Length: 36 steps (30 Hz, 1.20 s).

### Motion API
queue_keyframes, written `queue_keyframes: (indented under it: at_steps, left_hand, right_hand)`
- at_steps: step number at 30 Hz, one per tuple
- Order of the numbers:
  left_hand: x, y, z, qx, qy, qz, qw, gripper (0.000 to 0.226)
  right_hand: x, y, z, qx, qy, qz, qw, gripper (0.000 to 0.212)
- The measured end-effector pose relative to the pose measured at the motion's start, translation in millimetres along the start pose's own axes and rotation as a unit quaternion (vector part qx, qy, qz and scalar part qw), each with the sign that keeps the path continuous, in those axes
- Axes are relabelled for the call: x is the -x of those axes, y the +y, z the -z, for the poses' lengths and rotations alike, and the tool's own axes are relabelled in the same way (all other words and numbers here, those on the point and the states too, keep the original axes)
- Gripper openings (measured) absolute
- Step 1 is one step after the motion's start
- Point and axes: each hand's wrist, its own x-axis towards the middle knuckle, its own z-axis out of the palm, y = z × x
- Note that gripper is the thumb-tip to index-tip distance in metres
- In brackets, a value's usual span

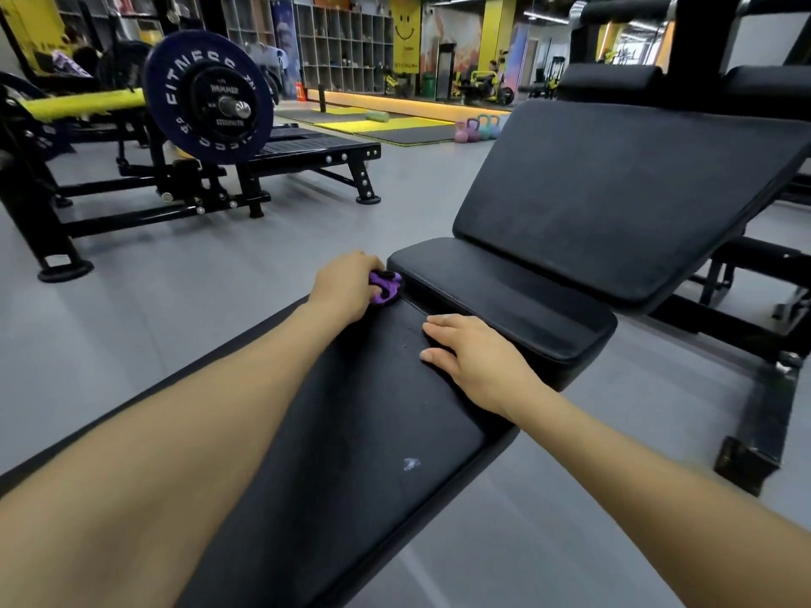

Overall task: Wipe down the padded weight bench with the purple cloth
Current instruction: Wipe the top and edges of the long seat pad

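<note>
The black padded weight bench [377,432] runs from the near left to the middle, with a small seat pad [504,296] and a tilted back pad [614,190] beyond it. My left hand [346,287] grips the bunched purple cloth [384,286] at the far left corner of the long pad, by the gap before the seat pad. My right hand [469,357] rests flat on the long pad's far right part, fingers straight, touching the seat pad's front edge. A small white mark [411,463] shows on the pad nearer to me.
A barbell rack with a dark blue weight plate [208,96] stands on the left on grey floor [219,265]. Black machine frame legs [763,414] stand right of the bench. Coloured kettlebells [476,128] and yellow mats lie far back.
</note>
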Motion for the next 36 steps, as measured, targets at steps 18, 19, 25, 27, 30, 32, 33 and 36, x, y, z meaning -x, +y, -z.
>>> queue_keyframes:
  at_steps: [18, 19, 25, 27, 30, 32, 33, 36]
  left_hand:
    - [23, 23, 3, 0.003, -0.019, -0.063, 0.998, 0.037]
    - [36, 25, 6, 0.017, -0.026, -0.081, 0.996, 0.036]
    - [29, 26, 7, 0.03, -0.04, -0.087, 0.995, 0.037]
    - [10, 33, 1, 0.007, -0.031, -0.063, 0.998, 0.035]
    - [-3, 38, -2, -0.022, -0.031, -0.056, 0.998, 0.033]
    - [0, 34, 1, -0.014, -0.037, -0.063, 0.997, 0.036]
    - [4, 31, 3, -0.008, -0.039, -0.068, 0.997, 0.038]
    - [17, 27, 9, 0.007, -0.053, -0.079, 0.995, 0.04]
  right_hand:
    - [9, -2, -1, -0.02, 0.063, -0.027, 0.997, 0.041]
    - [9, -3, 0, -0.02, 0.065, -0.03, 0.997, 0.042]
    - [10, -7, -1, -0.032, 0.092, -0.058, 0.994, 0.044]
    - [10, -7, -1, -0.034, 0.107, -0.063, 0.992, 0.043]
    - [11, -7, -1, -0.037, 0.126, -0.067, 0.989, 0.044]
    - [11, -6, -1, -0.038, 0.132, -0.066, 0.988, 0.043]
    - [11, -5, -1, -0.039, 0.132, -0.066, 0.988, 0.043]
    - [12, -7, 0, -0.036, 0.132, -0.071, 0.988, 0.043]
